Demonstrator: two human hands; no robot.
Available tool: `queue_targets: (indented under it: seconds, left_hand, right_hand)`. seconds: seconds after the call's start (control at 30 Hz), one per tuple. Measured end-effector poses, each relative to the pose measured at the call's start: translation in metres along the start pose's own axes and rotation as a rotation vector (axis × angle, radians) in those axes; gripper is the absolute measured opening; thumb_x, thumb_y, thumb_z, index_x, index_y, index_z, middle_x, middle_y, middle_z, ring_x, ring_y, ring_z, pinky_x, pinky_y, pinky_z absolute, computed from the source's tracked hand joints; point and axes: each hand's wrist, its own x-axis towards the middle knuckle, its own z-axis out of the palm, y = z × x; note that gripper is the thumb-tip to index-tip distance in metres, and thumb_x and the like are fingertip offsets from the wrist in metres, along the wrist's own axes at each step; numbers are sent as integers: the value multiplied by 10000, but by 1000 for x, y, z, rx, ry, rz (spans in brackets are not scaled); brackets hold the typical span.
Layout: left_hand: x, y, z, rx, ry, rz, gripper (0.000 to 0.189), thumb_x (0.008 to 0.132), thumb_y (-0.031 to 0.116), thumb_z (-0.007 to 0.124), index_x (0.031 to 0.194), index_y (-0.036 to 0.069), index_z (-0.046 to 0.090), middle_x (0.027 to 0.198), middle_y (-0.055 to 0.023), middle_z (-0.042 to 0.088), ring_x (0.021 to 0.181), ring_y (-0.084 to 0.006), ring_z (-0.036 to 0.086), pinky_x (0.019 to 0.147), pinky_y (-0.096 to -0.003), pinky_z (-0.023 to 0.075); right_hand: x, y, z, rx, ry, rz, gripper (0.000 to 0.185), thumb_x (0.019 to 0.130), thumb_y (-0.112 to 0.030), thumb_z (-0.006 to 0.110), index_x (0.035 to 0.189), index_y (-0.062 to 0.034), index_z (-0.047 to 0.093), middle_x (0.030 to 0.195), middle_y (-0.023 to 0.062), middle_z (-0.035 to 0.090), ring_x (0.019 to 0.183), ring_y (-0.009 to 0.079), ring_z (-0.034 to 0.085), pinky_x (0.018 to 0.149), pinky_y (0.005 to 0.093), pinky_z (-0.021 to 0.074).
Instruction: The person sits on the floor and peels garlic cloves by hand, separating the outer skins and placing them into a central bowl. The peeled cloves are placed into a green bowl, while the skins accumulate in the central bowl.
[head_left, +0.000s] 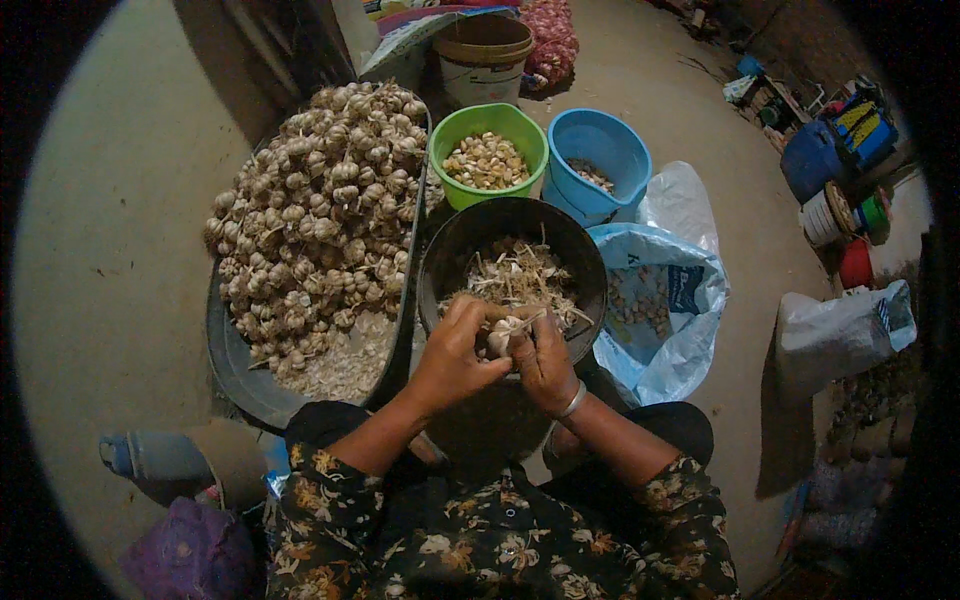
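Between my two hands is a garlic bulb (501, 337) with its dry stalk, held over the near side of a dark round basin (596, 277). My left hand (459, 356) has its fingers and thumb around the bulb's left side. My right hand (546, 360), with a bangle at the wrist, grips the bulb and stalk from the right. Dry garlic stalks and roots (525, 274) lie in the basin. To the left, garlic bulbs (322, 217) are heaped in a large dark tub (240, 375), with loose papery skins (349, 360) at its near end.
Beyond the basin stand a green bucket (487, 196) of garlic cloves and a blue bucket (562, 187) with some cloves. An open woven plastic sack (697, 352) with cloves is at the right. Farther back are a brown-rimmed bucket (484, 75) and a red mesh sack (551, 37).
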Motion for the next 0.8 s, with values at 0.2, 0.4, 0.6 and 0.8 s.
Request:
queue_targets:
  seconds: [0.2,0.4,0.6,0.8]
  left_hand:
    - [-2,-3,8,45,0,-110,426,683,37,723,1079,28,565,1003,-102,531,828,-187,582,667,-287,505]
    - [-5,-4,7,16,8,-112,411,687,51,739,1066,28,582,992,-102,551,836,-161,587,682,-277,511]
    - [1,2,-3,-280,-122,-290,414,725,76,768,1091,21,583,1064,-70,577,950,-136,579,772,-278,507]
    - [2,-7,-9,-446,-229,-473,418,742,74,774,1093,32,552,1043,-34,565,962,-112,553,836,-267,472]
  right_hand:
    - [-4,13,4,-24,8,18,349,984,-314,429,1092,11,496,955,224,549,842,410,565,740,445,455]
    - [-8,31,3,-80,-20,31,324,973,-306,456,1076,-5,520,855,186,592,729,384,597,642,444,470]
    - [-8,39,0,35,91,-35,305,978,-329,467,1037,-34,520,777,126,576,672,297,589,607,380,460]
    - [9,28,-5,82,47,40,309,994,-338,451,977,-37,522,702,58,481,609,172,474,601,318,418]
